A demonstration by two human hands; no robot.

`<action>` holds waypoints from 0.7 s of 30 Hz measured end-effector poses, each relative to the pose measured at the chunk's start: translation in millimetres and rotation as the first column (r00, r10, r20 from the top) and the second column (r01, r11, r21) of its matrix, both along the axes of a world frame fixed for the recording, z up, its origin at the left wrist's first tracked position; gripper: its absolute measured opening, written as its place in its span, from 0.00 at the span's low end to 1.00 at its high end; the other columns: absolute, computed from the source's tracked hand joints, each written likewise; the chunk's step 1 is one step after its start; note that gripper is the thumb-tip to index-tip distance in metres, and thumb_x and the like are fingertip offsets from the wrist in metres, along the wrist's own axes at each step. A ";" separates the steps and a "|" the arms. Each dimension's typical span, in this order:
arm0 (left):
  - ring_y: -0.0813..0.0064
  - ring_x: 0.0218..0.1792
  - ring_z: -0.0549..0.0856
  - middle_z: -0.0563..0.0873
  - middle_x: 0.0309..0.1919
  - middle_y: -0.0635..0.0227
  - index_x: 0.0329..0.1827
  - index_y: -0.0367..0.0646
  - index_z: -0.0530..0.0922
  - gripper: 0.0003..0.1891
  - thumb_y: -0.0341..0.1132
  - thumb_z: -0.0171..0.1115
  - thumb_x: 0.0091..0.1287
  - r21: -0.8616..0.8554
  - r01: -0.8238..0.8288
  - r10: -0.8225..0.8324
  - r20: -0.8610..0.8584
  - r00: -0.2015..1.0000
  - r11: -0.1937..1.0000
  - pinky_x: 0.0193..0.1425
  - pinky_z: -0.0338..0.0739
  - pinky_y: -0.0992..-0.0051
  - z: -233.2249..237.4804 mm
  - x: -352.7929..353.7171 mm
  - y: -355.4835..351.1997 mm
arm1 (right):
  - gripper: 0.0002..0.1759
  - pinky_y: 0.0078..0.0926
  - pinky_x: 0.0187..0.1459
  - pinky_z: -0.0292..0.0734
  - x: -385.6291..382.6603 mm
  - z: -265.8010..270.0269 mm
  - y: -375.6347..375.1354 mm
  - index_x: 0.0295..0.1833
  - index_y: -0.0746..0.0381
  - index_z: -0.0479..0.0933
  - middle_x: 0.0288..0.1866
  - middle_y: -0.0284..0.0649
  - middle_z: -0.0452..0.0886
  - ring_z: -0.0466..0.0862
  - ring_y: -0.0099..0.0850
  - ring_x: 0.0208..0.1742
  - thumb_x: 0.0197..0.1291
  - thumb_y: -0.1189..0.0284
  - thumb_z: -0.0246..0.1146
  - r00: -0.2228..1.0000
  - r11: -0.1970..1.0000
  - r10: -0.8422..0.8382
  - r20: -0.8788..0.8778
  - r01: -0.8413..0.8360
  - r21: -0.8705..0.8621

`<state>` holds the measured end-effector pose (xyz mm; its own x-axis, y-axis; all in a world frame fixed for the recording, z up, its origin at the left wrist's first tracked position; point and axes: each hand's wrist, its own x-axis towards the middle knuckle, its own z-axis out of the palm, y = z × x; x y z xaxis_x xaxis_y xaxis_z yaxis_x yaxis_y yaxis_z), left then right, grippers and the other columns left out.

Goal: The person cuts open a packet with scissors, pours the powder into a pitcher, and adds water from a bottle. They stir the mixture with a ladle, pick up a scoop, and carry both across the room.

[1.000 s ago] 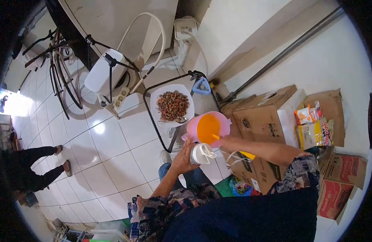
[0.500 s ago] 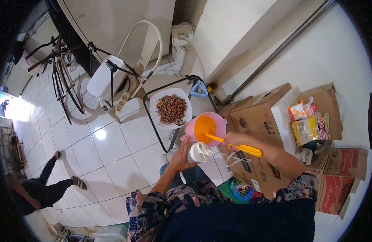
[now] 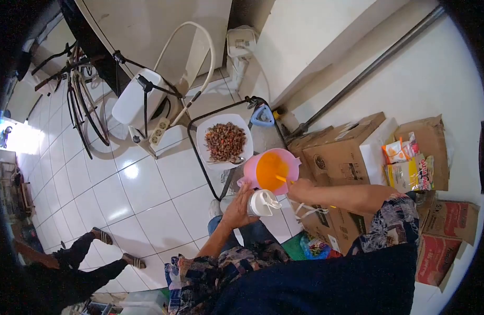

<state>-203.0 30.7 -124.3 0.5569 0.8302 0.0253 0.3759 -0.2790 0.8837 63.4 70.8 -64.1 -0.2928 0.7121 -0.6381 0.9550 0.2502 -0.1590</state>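
Note:
A pink container (image 3: 251, 170) with orange liquid (image 3: 268, 169) inside stands beside a white plate (image 3: 203, 139) of chopped reddish-brown food (image 3: 225, 143). My left hand (image 3: 237, 209) is wrapped round a clear bottle with a white lid (image 3: 263, 202), close against the container's near side. In my right hand (image 3: 301, 190) is the yellow handle (image 3: 282, 179) of a utensil, whose lower end is down in the orange liquid. My fingers are closed round the handle. A spoon (image 3: 238, 160) lies at the plate's edge.
Cardboard boxes (image 3: 352, 152) and packaged food (image 3: 410, 175) are on the right. A blue-and-white triangular object (image 3: 262, 115) is behind the container. At upper left are a power strip (image 3: 158, 132) and a bicycle (image 3: 82, 100). Another person (image 3: 84, 262) is at lower left.
My right hand has moved left and closer to the pink container, with the yellow handle now steeper and mostly hidden. The other person's legs have shifted right.

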 end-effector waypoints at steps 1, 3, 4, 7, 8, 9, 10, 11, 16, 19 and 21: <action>0.49 0.69 0.56 0.57 0.66 0.43 0.59 0.35 0.62 0.45 0.37 0.76 0.34 0.006 -0.003 0.003 0.016 1.000 1.000 0.71 0.54 0.61 -0.6 0.7 -1.2 | 0.16 0.42 0.30 0.75 2.1 -5.9 0.3 0.37 0.65 0.78 0.27 0.47 0.80 0.81 0.44 0.28 0.59 0.64 0.51 0.999 1.000 0.026 -0.021 -0.026 -0.003; 0.49 0.69 0.56 0.57 0.66 0.43 0.59 0.35 0.62 0.45 0.37 0.76 0.35 0.005 -0.012 0.011 0.034 0.999 1.000 0.71 0.54 0.61 -1.3 1.6 -1.4 | 0.17 0.42 0.30 0.75 2.4 -13.6 0.8 0.38 0.64 0.78 0.27 0.47 0.80 0.81 0.44 0.28 0.59 0.62 0.51 0.992 0.996 0.089 -0.087 -0.089 -0.006; 0.49 0.69 0.56 0.57 0.66 0.43 0.59 0.35 0.62 0.45 0.37 0.76 0.35 0.017 -0.020 0.019 0.036 0.999 1.000 0.71 0.54 0.60 -0.8 2.0 -1.1 | 0.18 0.42 0.30 0.75 -0.2 -16.5 2.3 0.38 0.64 0.78 0.27 0.47 0.81 0.81 0.43 0.28 0.59 0.61 0.51 0.988 0.995 0.101 -0.119 -0.103 -0.011; 0.48 0.69 0.56 0.57 0.66 0.43 0.59 0.35 0.61 0.44 0.37 0.75 0.36 0.006 -0.016 0.016 0.015 1.000 1.000 0.71 0.54 0.59 3.0 1.3 1.0 | 0.19 0.39 0.28 0.75 -14.6 -21.5 15.5 0.40 0.64 0.77 0.25 0.45 0.80 0.80 0.41 0.26 0.58 0.58 0.53 0.999 0.984 0.002 -0.053 -0.011 -0.179; 0.47 0.69 0.56 0.57 0.66 0.42 0.59 0.34 0.61 0.44 0.37 0.75 0.36 -0.022 -0.002 0.002 -0.004 1.000 1.000 0.71 0.54 0.59 4.1 0.6 0.4 | 0.21 0.37 0.26 0.75 -21.1 -20.3 22.6 0.42 0.64 0.76 0.24 0.44 0.79 0.80 0.39 0.23 0.57 0.56 0.54 0.992 0.936 -0.091 0.085 0.114 -0.333; 0.47 0.69 0.56 0.57 0.66 0.42 0.59 0.34 0.61 0.44 0.37 0.75 0.36 -0.021 0.000 0.000 -0.005 1.000 1.000 0.71 0.54 0.59 2.8 0.5 -0.1 | 0.21 0.37 0.26 0.75 -18.4 -19.0 29.7 0.42 0.64 0.76 0.24 0.44 0.79 0.80 0.39 0.23 0.57 0.56 0.54 0.992 0.936 -0.093 0.084 0.116 -0.333; 0.47 0.69 0.56 0.57 0.66 0.42 0.59 0.34 0.61 0.44 0.36 0.75 0.36 -0.009 -0.003 0.003 0.023 1.000 1.000 0.71 0.54 0.59 -0.3 1.0 -0.2 | 0.21 0.34 0.23 0.74 -11.8 -18.8 36.9 0.42 0.64 0.76 0.22 0.42 0.79 0.79 0.36 0.21 0.57 0.56 0.55 0.989 0.889 -0.140 0.052 0.148 -0.433; 0.47 0.69 0.55 0.57 0.66 0.41 0.59 0.34 0.61 0.44 0.36 0.75 0.36 0.004 -0.008 0.008 0.052 0.999 1.000 0.71 0.54 0.59 -3.0 1.8 -0.5 | 0.21 0.32 0.21 0.73 -5.5 -17.4 40.4 0.41 0.65 0.76 0.21 0.41 0.78 0.78 0.33 0.18 0.57 0.56 0.56 0.982 0.832 -0.186 0.026 0.172 -0.528; 0.47 0.69 0.54 0.56 0.66 0.41 0.60 0.35 0.60 0.46 0.36 0.75 0.35 0.066 -0.008 0.005 0.041 0.999 0.998 0.71 0.54 0.60 -1.8 0.7 -0.6 | 0.10 0.23 0.12 0.66 10.3 -13.6 27.6 0.43 0.63 0.74 0.18 0.37 0.74 0.71 0.26 0.11 0.58 0.70 0.55 0.724 0.555 -0.689 0.030 0.554 -0.621; 0.49 0.68 0.57 0.58 0.66 0.42 0.62 0.34 0.59 0.49 0.37 0.76 0.34 -0.030 -0.115 0.118 0.147 0.982 0.993 0.69 0.57 0.62 -1.3 -9.3 -11.4 | 0.10 0.25 0.14 0.67 6.0 11.8 23.6 0.42 0.63 0.73 0.18 0.37 0.74 0.72 0.26 0.12 0.59 0.69 0.53 0.825 0.689 -0.563 -0.049 0.435 -0.579; 0.51 0.67 0.60 0.60 0.65 0.43 0.63 0.34 0.57 0.50 0.38 0.77 0.34 -0.156 -0.193 0.224 0.222 0.949 0.969 0.68 0.60 0.63 3.1 -29.0 -29.2 | 0.10 0.25 0.15 0.67 4.0 18.0 22.4 0.42 0.63 0.73 0.18 0.37 0.73 0.72 0.27 0.13 0.60 0.69 0.53 0.854 0.730 -0.515 -0.072 0.393 -0.559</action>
<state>-232.0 1.5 -121.2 0.3622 0.9319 0.0184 0.1896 -0.0930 0.9774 67.4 93.1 -46.2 -0.1873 0.3847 -0.9038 0.8597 -0.3809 -0.3403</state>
